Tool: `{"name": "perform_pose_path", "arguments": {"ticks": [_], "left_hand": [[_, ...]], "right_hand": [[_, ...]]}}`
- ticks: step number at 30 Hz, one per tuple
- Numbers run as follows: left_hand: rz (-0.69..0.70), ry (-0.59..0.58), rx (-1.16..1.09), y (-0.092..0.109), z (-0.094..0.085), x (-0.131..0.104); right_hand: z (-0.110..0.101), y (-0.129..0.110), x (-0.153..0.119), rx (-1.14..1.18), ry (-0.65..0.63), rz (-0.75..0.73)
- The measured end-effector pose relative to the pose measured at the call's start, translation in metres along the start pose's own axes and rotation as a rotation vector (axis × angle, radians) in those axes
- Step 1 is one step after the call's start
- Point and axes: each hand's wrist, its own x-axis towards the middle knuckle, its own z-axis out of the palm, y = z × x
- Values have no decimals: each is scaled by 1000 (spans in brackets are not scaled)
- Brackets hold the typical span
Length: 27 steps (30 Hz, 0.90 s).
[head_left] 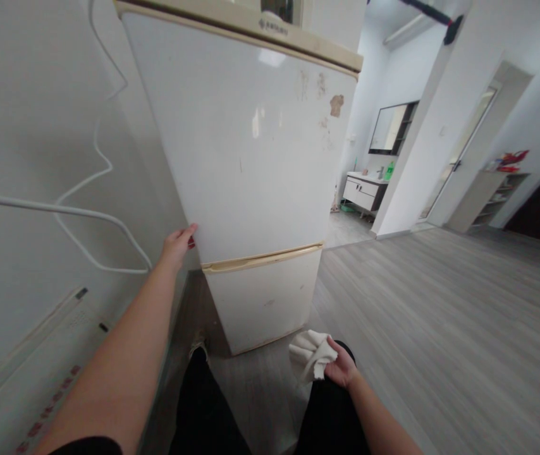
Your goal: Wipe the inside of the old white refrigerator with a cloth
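A white two-door refrigerator with yellowed trim stands in front of me, both doors closed. My left hand reaches out to the left edge of its upper door, fingers bent around that edge just above the seam. Some of those fingers are hidden by the door's side. Low at the right, near my knee, my right hand holds a crumpled white cloth, apart from the refrigerator. The lower door has small scuffs, and brown stains mark the upper door's right side.
White cables hang along the left wall. A long white panel or box with red characters lies at lower left. Grey wood-look floor spreads to the right. Farther back are a washstand, a mirror and a small shelf.
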Motion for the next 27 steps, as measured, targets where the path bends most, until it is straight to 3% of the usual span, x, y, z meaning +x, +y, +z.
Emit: {"name": "perform_pose_path", "arguments": {"ticks": [3, 5, 14, 27], "left_hand": [[-173, -85, 13, -11, -11, -4], [-193, -108, 51, -20, -14, -8], [-13, 35, 94, -48, -5, -34], [158, 35, 144, -74, -12, -28]], "right_hand": [[3, -3, -2, 3, -30, 4], [5, -4, -4, 1, -31, 9], [3, -3, 1, -19, -33, 37], [9, 0, 34, -16, -40, 87]]}}
